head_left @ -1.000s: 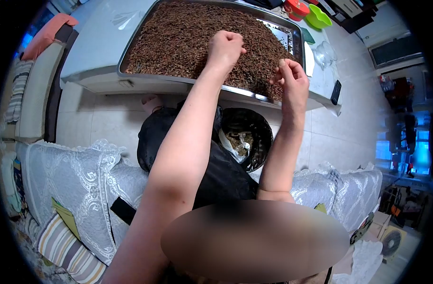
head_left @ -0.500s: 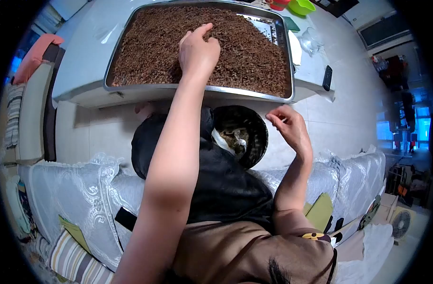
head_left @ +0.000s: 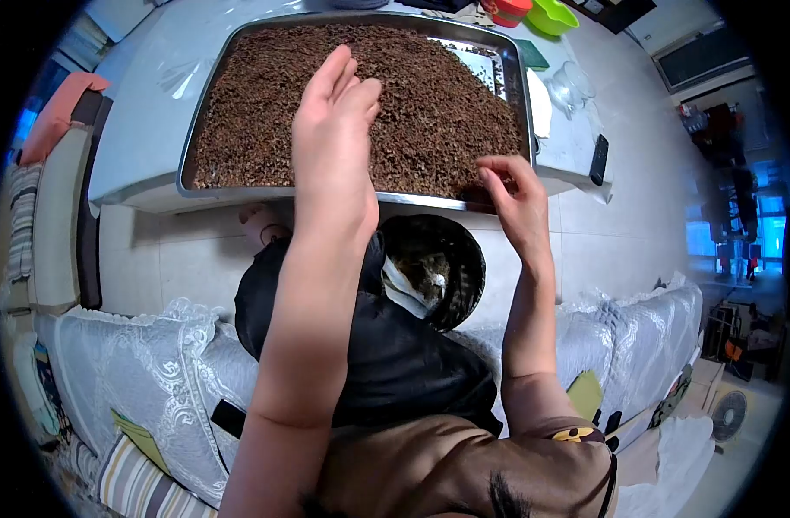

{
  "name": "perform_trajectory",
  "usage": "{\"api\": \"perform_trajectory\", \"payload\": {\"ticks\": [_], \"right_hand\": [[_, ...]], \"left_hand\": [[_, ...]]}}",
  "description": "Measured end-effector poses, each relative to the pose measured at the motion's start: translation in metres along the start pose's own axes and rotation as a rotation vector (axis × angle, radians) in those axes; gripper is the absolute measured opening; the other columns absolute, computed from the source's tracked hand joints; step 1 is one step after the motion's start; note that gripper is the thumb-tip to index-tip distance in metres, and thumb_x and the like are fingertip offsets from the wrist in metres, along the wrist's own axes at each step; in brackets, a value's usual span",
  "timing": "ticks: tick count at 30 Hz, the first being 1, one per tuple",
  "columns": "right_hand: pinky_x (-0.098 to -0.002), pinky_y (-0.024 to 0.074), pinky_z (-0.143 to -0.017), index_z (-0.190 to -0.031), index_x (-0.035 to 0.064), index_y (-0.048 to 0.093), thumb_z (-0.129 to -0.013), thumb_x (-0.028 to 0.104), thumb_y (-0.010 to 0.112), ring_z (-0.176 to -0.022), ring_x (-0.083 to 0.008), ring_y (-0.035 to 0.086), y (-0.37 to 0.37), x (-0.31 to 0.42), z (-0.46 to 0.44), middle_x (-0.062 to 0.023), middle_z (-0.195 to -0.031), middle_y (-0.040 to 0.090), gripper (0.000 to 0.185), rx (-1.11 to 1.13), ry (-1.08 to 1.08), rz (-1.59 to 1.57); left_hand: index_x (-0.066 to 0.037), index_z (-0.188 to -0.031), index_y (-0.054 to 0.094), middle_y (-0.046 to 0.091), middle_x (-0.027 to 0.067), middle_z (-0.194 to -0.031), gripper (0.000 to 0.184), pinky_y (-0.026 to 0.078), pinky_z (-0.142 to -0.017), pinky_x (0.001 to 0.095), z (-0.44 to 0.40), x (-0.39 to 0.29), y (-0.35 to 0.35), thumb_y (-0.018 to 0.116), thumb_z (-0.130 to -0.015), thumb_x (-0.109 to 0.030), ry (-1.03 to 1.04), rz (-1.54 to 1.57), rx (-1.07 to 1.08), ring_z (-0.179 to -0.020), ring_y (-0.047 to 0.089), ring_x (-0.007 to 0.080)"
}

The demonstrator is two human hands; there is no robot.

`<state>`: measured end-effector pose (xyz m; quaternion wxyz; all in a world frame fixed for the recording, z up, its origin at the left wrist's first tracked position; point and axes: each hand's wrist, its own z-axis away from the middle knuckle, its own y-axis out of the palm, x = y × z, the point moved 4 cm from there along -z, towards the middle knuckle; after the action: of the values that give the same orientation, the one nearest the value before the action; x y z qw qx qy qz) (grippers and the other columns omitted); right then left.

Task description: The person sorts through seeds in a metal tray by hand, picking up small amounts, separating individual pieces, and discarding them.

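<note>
A large metal tray (head_left: 188,169) lies in front of me, spread with small, dry, reddish-brown bits (head_left: 265,104) that look like peppercorn husks. Above their left-centre part is my left hand (head_left: 336,121), fingers partly stretched and apart; I make out nothing held in it. My right hand (head_left: 524,198) is over the tray's near right edge, thumb and forefinger brought together in a pinch. Whatever lies between those fingertips is too small to tell. Below the tray, between my hands, a black round bin (head_left: 464,259) holds light and brownish scraps.
The tray rests on a table with a pale cover (head_left: 136,164). To its right are a clear glass vessel (head_left: 572,86), a black remote control (head_left: 600,160) and a green pad (head_left: 531,55). Red and green bowls (head_left: 552,15) stand behind. A lace-covered sofa (head_left: 136,371) is around me.
My right hand has moved forward from beside the bin to the tray's near edge. My left hand has shifted left, and its fingers are posed differently. The view has tilted slightly.
</note>
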<state>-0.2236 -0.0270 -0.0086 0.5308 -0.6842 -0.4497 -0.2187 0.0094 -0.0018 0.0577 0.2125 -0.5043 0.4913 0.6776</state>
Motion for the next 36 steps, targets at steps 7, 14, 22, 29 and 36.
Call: {"api": "perform_trajectory", "payload": {"ticks": [7, 14, 22, 29, 36], "right_hand": [[-0.0389, 0.0501, -0.080, -0.106, 0.0063, 0.069, -0.086, 0.014, 0.071, -0.094, -0.0299, 0.062, 0.044, 0.010, -0.083, -0.0130, -0.099, 0.065, 0.022, -0.037, -0.160, 0.319], [-0.0402, 0.0479, -0.086, -0.107, 0.0086, 0.069, -0.085, 0.013, 0.070, -0.097, -0.0317, 0.059, 0.068, -0.018, -0.138, -0.0126, -0.099, 0.063, 0.022, 0.136, -0.240, 0.350], [-0.0266, 0.0482, -0.070, -0.102, 0.0057, 0.072, -0.090, 0.017, 0.070, -0.079, -0.0113, 0.063, 0.043, -0.014, -0.101, -0.0029, -0.090, 0.071, 0.017, 0.138, 0.105, -0.111], [-0.0220, 0.0464, -0.068, -0.110, 0.0001, 0.068, -0.095, 0.017, 0.066, -0.084, -0.0098, 0.065, 0.027, -0.012, -0.092, -0.0063, -0.096, 0.072, 0.023, 0.135, 0.508, -0.652], [-0.0230, 0.0479, -0.074, -0.109, 0.0004, 0.069, -0.094, 0.016, 0.066, -0.089, -0.0100, 0.064, 0.024, 0.008, -0.091, -0.0061, -0.100, 0.071, 0.022, 0.171, 0.346, -0.481]], "left_hand": [[0.004, -0.149, 0.028, 0.045, 0.0171, -0.136, 0.057, 0.038, -0.111, 0.0373, 0.011, -0.001, -0.015, 0.048, -0.097, -0.006, -0.395, 0.479, -0.070, -0.128, 0.046, 0.0233], [0.004, -0.150, 0.027, 0.041, 0.0159, -0.143, 0.056, 0.034, -0.111, 0.0366, 0.026, 0.011, -0.019, 0.045, -0.098, -0.011, -0.415, 0.328, -0.111, -0.132, 0.042, 0.0219], [0.003, -0.136, 0.048, 0.051, 0.0093, -0.134, 0.041, 0.040, -0.100, 0.0302, 0.029, 0.051, 0.009, 0.054, -0.098, -0.011, -0.539, 0.251, -0.142, -0.119, 0.050, 0.0139], [0.004, -0.134, 0.050, 0.056, 0.0116, -0.129, 0.039, 0.044, -0.097, 0.0294, 0.017, 0.091, 0.028, 0.051, -0.101, -0.014, -0.612, 0.253, -0.064, -0.116, 0.054, 0.0168], [0.002, -0.127, 0.054, 0.062, 0.0103, -0.119, 0.033, 0.046, -0.098, 0.0312, -0.004, 0.107, 0.049, 0.050, -0.103, -0.020, -0.608, 0.403, -0.007, -0.109, 0.059, 0.0175]]}}
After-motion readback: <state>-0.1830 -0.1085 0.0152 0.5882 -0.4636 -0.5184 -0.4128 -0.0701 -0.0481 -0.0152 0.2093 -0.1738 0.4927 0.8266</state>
